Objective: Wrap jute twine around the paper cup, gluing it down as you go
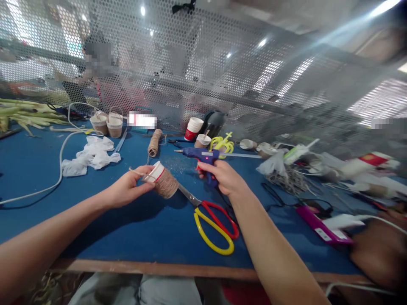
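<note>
My left hand (pixel 132 186) grips the rim of a paper cup (pixel 166 184) wrapped in brown twine, tilted with its white mouth toward the upper left. A loose end of twine sticks out by my fingers. In my right hand (pixel 224 176) is a blue glue gun (pixel 199 153) with a small red light, its nozzle pointing left above the cup and a clear glue stick in its back. Scissors (pixel 213 226) with red and yellow handles lie on the blue table between my arms, blades toward the cup. Behind the cup lies a twine roll (pixel 155 143).
White plastic bags (pixel 92 156) and twine-wrapped cups (pixel 114 125) stand at the back left. White cable crosses the left side. Stacked cups (pixel 193 128) are behind the glue gun. A purple power strip (pixel 322 224) and clutter (pixel 286 176) occupy the right. Perforated metal (pixel 190 72) rises behind.
</note>
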A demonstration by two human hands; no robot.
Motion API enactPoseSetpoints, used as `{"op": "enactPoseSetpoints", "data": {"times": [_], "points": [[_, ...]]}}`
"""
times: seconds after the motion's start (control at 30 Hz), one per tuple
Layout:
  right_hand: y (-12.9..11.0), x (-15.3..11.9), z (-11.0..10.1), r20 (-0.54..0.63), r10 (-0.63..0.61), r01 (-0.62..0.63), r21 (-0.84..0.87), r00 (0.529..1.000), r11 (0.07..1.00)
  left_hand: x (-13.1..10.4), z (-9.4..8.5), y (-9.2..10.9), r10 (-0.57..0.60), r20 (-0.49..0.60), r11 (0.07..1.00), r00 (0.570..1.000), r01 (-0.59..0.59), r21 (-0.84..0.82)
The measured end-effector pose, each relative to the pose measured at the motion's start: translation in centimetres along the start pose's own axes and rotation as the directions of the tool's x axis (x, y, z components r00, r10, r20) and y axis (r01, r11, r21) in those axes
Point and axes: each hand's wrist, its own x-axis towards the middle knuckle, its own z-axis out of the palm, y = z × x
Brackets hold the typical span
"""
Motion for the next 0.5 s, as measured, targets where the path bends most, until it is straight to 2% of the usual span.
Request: {"op": "enactPoseSetpoints", "data": {"times": [0.1, 0.23, 0.3, 0.4, 0.5], "points": [[1.1, 2.4, 0.0, -0.074, 0.052, -0.058, -0.086, 0.996, 0.995, 0.1, -0.1, 0.3, 0.007, -0.015, 0.998, 1.0, -0.006, 0.064], [2.2, 4.3, 0.8, -0.082, 0.133, -0.149, -0.245, 0.988, 0.958, 0.1, -0.2, 0.6, 0.022, -0.01, 0.985, 1.0, -0.019, 0.172], [2.5, 4.9, 1.2, -0.096, 0.134, -0.159, -0.334, 0.986, 0.929, 0.0, -0.2, 0.5, 0.027, -0.013, 0.978, 1.0, -0.024, 0.21], [2.0, 5.2, 1.5, -0.147, 0.058, -0.122, -0.468, 0.987, 0.875, -0.1, -0.2, 0.6, 0.021, -0.017, 0.966, 1.0, -0.016, 0.258], [0.1, 4.0, 2.3, -0.15, -0.097, -0.006, -0.573, 0.984, 0.82, -0.1, -0.1, 0.9, 0.021, -0.011, 0.955, 1.0, -0.017, 0.297]]}}
